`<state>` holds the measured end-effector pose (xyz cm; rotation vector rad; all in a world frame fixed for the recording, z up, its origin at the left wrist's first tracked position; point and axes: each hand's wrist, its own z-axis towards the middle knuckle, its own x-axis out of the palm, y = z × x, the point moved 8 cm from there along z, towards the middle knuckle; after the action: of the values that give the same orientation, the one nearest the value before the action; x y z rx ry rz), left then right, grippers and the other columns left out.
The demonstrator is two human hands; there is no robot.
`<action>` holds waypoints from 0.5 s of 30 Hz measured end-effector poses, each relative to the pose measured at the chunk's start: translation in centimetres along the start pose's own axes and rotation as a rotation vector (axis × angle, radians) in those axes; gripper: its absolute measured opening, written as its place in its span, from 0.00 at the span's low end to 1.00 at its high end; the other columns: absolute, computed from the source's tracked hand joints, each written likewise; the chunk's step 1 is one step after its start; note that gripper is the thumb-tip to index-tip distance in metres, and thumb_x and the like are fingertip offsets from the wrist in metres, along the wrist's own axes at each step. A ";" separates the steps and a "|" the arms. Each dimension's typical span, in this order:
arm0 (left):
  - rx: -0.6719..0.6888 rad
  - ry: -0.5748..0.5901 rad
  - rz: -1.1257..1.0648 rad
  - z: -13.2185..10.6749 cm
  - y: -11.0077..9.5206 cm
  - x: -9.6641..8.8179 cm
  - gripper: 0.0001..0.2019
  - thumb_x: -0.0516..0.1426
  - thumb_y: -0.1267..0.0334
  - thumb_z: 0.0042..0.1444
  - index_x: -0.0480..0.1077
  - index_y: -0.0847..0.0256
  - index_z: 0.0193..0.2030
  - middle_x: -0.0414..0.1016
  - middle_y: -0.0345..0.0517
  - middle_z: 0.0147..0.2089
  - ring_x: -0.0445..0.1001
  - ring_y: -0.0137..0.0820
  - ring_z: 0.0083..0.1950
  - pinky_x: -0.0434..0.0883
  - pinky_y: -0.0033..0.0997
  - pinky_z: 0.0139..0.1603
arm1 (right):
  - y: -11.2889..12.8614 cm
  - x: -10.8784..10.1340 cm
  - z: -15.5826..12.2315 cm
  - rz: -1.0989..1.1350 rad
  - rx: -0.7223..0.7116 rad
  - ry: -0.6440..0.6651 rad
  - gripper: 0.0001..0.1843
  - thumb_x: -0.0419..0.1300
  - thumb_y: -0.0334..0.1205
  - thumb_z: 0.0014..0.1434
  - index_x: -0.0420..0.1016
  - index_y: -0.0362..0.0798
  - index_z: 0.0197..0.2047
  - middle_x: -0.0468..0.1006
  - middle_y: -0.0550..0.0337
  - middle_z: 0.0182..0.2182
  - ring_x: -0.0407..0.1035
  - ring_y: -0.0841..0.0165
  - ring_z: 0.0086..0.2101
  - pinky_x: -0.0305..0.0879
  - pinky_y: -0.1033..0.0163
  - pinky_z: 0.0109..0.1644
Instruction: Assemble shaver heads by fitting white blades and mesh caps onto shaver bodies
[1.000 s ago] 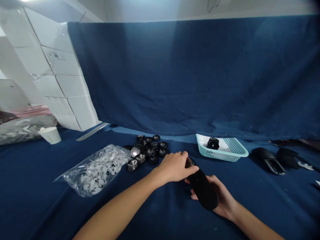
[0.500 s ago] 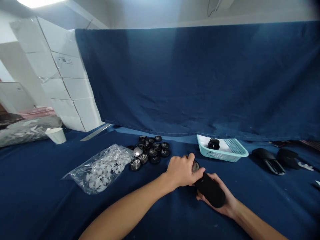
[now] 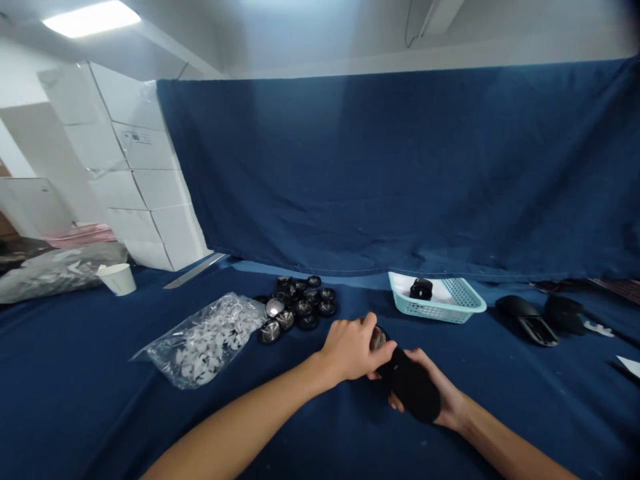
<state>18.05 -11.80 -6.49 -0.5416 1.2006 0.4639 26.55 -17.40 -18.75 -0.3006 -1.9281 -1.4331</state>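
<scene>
My right hand [image 3: 447, 393] is wrapped from below and the side around a black handheld device [image 3: 415, 387] with a long rounded body, like a shaver. The device is tilted, its far end pointing up and left. At that far end, my left hand [image 3: 353, 347] grips a round black cap with a perforated metal face [image 3: 378, 338], thumb and fingers around its edge. Whether the cap is fixed to the body I cannot tell. Left of my left hand lies a heap of similar round black caps [image 3: 304, 308], several with silvery mesh faces.
A clear plastic bag [image 3: 210, 343] of small white parts lies left of the heap. Behind my hands stands a light-blue basket [image 3: 440, 312] with a black piece inside. Black housings [image 3: 527, 320] lie at the right. A paper cup [image 3: 117, 279] and white boxes [image 3: 167, 217] stand left.
The view has tilted up slightly and shifted. Both hands keep their hold on the device and its cap, which appear a little further left in the picture.
</scene>
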 end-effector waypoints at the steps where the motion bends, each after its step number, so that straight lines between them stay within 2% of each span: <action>1: -0.017 0.029 -0.025 -0.4 0.4 0.0 0.25 0.44 0.39 0.61 0.65 0.60 0.45 0.79 0.51 0.38 0.78 0.47 0.38 0.71 0.41 0.37 | 0.0 0.1 -0.1 0.000 0.000 -0.007 0.26 0.48 0.54 0.65 0.77 0.41 0.46 0.80 0.46 0.42 0.75 0.62 0.27 0.65 0.58 0.36; 5: -0.075 0.157 -0.180 -2.5 1.1 0.7 0.28 0.47 0.35 0.57 0.64 0.55 0.50 0.78 0.47 0.41 0.78 0.47 0.41 0.71 0.43 0.40 | -0.5 -0.1 -0.6 -0.030 0.060 -0.099 0.23 0.52 0.54 0.64 0.77 0.44 0.46 0.81 0.49 0.33 0.75 0.61 0.28 0.67 0.60 0.33; 9: -0.137 0.181 -0.333 -4.7 1.4 0.7 0.29 0.53 0.36 0.53 0.61 0.53 0.53 0.78 0.43 0.41 0.77 0.43 0.41 0.71 0.42 0.41 | -1.7 -1.0 -1.3 -0.079 0.173 -0.178 0.23 0.57 0.58 0.60 0.80 0.47 0.44 0.81 0.48 0.32 0.76 0.59 0.29 0.70 0.57 0.35; 12: -0.158 0.111 -0.427 -6.4 3.1 -1.5 0.24 0.55 0.42 0.55 0.61 0.51 0.53 0.77 0.40 0.40 0.76 0.38 0.40 0.71 0.36 0.41 | -1.4 -1.2 -1.2 -0.042 0.124 -0.148 0.25 0.60 0.55 0.59 0.74 0.53 0.55 0.80 0.49 0.44 0.76 0.58 0.37 0.69 0.53 0.47; 14: -0.197 0.028 -0.468 -8.1 5.9 -4.1 0.21 0.56 0.47 0.56 0.62 0.52 0.53 0.76 0.39 0.40 0.75 0.34 0.39 0.70 0.32 0.39 | -1.2 -1.6 -1.1 -0.024 0.087 -0.150 0.29 0.59 0.56 0.59 0.68 0.57 0.61 0.75 0.49 0.53 0.75 0.59 0.38 0.67 0.50 0.51; 15: -0.241 -0.029 -0.476 -9.1 8.0 -5.6 0.20 0.55 0.48 0.58 0.62 0.53 0.53 0.75 0.39 0.39 0.75 0.33 0.39 0.70 0.31 0.39 | -1.2 -1.9 -1.0 -0.022 0.086 -0.166 0.30 0.58 0.56 0.59 0.67 0.58 0.62 0.73 0.48 0.55 0.75 0.60 0.37 0.67 0.49 0.52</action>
<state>4.80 -11.39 -4.72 -0.9961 0.9509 0.2068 27.65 -18.34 -20.76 -0.3694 -2.1265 -1.3718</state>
